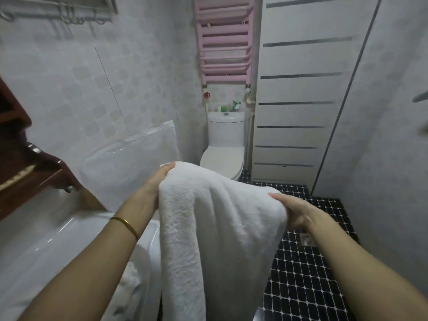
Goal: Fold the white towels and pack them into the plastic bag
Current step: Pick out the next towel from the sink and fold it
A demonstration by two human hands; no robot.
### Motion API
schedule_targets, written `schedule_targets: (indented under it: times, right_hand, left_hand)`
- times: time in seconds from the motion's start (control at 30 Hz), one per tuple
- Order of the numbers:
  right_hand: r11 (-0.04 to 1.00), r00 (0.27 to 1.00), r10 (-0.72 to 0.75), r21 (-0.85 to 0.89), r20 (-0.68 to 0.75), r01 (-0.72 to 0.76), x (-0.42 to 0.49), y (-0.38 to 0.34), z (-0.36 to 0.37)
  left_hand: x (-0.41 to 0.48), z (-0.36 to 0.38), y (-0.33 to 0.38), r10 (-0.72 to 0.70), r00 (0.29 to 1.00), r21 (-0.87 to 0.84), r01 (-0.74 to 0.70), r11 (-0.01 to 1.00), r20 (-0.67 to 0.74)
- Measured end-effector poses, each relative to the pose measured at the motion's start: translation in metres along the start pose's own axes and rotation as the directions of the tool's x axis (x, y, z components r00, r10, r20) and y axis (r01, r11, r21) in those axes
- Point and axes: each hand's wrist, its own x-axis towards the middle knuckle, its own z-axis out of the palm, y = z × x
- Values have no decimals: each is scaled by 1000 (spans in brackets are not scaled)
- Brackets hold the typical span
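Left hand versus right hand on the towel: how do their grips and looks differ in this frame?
The left hand grips the white towel at its upper far corner, higher and farther from the camera; the right hand pinches the near right edge, lower and closer. The left wrist wears a gold bangle; the right wrist is bare. Both hold the same towel up in the air.

Both bare forearms are reaching forward and slightly inward. The left hand point(154, 181) is raised farther out, its fingers curling closed over the top edge of the towel point(208, 228), with a thin gold bangle point(125, 224) sitting on the wrist behind it. The right hand point(294, 213) is gripping the towel's near corner, thumb lying on top.
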Motion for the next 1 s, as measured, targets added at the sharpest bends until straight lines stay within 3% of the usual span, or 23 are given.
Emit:
schedule_targets:
  times: [0.1, 0.27, 0.37, 0.43, 0.5, 0.53, 0.6, 0.7, 0.77, 0.87, 0.93, 1.0]
  right_hand:
    - [993, 997, -54, 103, -52, 59, 1, -25, 15]
    - [980, 989, -146, 131, -33, 149, -4, -49, 34]
    - [948, 937, -317, -88, -149, 307, -5, -56, 36]
    - [842, 825, -508, -346, -247, 414, -4, -57, 31]
    - [695, 691, -672, -548, -265, 466, 0, -55, 24]
    - [639, 651, -720, -595, -241, 487, 0, -53, 21]
    - [603, 661, -740, -557, -122, 572, -2, -48, 16]
    - [754, 768, -609, -157, 198, 638, -6, -38, 4]
    - [787, 754, -537, -98, 378, 609, -6, -30, -3]
    - [747, 756, -490, -238, 433, 620, -4, -18, -1]
    - [632, 757, -535, -418, 374, 653, -4, -14, 8]
    - [492, 702, -653, -544, 285, 679, -2, -15, 17]
  left_hand:
    - [-14, -26, 3, -144, 989, -94, 146, 985, 30]
    - [-32, -45, -26, -295, 955, 190, 296, 936, -33]
    - [-32, -44, -42, -207, 966, 344, 249, 905, -155]
    - [-29, -40, -48, -79, 952, 390, 196, 900, -296]
    - [-29, -33, -46, -18, 945, 337, 134, 932, -327]
    - [-29, -29, -43, -10, 949, 287, 105, 952, -315]
    - [-26, -25, -30, 18, 955, 249, 58, 967, -296]
    - [-26, -22, -7, 91, 944, 316, 14, 948, -316]
    - [-30, -21, 5, 118, 943, 364, 4, 932, -311]
    - [-42, -15, 17, 128, 956, 459, 8, 889, -264]
    - [-47, -15, 21, 124, 955, 477, 21, 879, -270]
    - [-50, -21, 23, 88, 960, 412, 29, 911, -264]
